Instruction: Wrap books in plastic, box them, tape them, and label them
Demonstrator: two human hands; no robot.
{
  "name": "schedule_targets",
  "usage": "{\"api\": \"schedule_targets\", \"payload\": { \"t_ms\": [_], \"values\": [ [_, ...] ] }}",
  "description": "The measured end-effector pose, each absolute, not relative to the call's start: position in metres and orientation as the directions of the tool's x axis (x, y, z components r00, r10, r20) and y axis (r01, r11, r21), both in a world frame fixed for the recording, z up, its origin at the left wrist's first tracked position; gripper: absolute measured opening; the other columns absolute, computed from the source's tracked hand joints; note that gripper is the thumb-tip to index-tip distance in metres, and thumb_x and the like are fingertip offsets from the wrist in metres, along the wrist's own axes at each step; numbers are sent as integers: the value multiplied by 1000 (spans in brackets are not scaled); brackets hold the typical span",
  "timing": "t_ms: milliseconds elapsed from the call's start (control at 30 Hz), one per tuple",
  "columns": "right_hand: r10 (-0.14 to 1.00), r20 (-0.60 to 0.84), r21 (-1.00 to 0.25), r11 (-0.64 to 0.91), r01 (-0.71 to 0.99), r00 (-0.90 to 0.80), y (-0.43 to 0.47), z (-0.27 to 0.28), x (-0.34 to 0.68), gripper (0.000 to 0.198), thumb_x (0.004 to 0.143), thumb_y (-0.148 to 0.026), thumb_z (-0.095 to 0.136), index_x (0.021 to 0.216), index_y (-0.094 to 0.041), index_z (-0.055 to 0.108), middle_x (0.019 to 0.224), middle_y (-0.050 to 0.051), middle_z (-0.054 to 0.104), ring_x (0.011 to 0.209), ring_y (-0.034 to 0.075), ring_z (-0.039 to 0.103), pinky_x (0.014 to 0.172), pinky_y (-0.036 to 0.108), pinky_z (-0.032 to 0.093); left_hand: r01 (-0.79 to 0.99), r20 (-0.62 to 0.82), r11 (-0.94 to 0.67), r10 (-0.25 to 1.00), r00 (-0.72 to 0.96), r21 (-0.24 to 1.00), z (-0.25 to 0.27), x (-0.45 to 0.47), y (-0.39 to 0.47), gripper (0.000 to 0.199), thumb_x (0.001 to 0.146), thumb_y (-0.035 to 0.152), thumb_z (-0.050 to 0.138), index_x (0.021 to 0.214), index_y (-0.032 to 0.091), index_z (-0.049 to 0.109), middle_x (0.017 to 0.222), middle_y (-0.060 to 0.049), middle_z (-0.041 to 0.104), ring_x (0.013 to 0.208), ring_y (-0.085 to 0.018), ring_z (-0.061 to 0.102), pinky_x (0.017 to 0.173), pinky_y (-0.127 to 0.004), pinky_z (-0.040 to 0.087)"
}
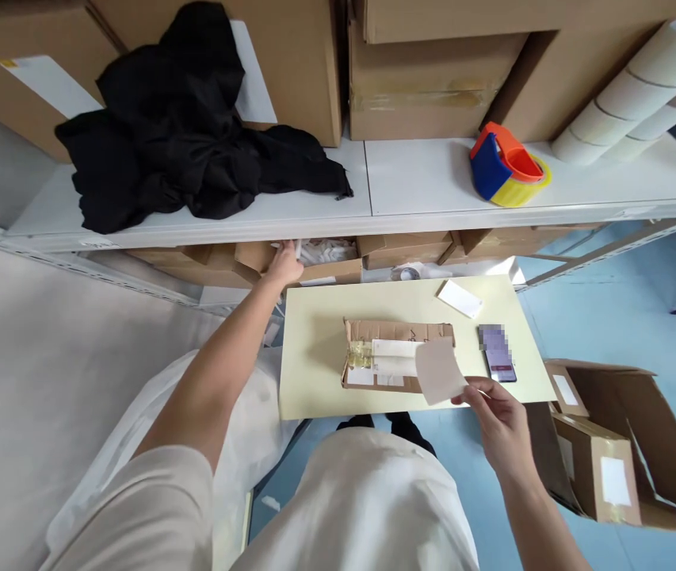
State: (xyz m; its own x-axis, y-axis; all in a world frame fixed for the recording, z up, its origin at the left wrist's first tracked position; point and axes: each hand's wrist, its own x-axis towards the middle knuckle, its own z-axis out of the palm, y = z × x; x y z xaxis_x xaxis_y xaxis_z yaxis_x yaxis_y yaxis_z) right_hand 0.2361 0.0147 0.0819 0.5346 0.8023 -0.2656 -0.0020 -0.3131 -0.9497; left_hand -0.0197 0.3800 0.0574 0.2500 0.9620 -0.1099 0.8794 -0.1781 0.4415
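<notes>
While the off-white rectangular paper sheet (440, 373) tilts over the right end of a long, low brown cardboard box (394, 331), it hides part of the white label (394, 365) on top; I cannot tell whether sheet and box touch. The box lies on a pale yellow tabletop (314, 388), its long axis running left to right — the relation I would steer by. The person's right hand (492, 416) has the sheet pinched by its near right corner, so from that grip the box lies leftward and slightly forward, and this is plainly the nearer hand. I see the left hand (285, 266) well apart, past the table's far left corner, at an open brown carton (341, 272) of loose white material (329, 251) below a white shelf (414, 182); something white shows beside it, but I cannot tell whether it is gripped. Just ahead of the right hand lies a dark smartphone (497, 355) — and, farther forward, a flat white rectangular object (460, 299).
</notes>
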Motion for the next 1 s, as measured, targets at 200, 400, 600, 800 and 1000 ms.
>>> {"api": "schedule_targets", "payload": {
  "t_ms": [200,400,600,800,1000],
  "values": [
    [851,-225,-974,-195,-113,474,43,85,209,22,79,-42,67,78,-20,63,68,2,64,65,16,61,66,30,50,438,206,-622,698,686,649,107,28,186,38,64,49,76,86,22,61,89,-6,66,87,-24,62,84,-38,46],
    [894,-152,-986,-110,-123,422,44,91,186,24,80,-45,65,82,-21,63,70,2,63,67,16,60,68,32,53,403,307,-705,651,694,584,101,51,110,11,87,28,54,82,21,61,81,-7,67,79,-23,63,76,-38,46],
    [978,-51,-996,-65,62,204,20,93,206,36,80,-44,65,112,-28,64,111,7,61,86,17,61,74,33,53,341,304,-499,819,487,797,93,34,109,10,86,25,53,82,21,61,77,-4,68,72,-17,64,69,-29,49],
    [856,49,-944,-129,305,514,14,87,248,43,78,-44,67,115,-22,61,102,7,63,75,16,56,66,30,49,125,-48,-14,880,473,992,87,28,105,19,78,36,63,77,18,59,73,-2,65,67,-14,63,60,-24,50],
    [911,-154,-943,-251,219,382,3,71,259,35,79,-51,62,71,-17,66,62,1,60,57,13,50,55,26,42,358,-135,-17,909,395,933,63,28,91,21,77,38,63,71,18,63,70,-3,68,67,-16,64,65,-28,52]
  ]
}}
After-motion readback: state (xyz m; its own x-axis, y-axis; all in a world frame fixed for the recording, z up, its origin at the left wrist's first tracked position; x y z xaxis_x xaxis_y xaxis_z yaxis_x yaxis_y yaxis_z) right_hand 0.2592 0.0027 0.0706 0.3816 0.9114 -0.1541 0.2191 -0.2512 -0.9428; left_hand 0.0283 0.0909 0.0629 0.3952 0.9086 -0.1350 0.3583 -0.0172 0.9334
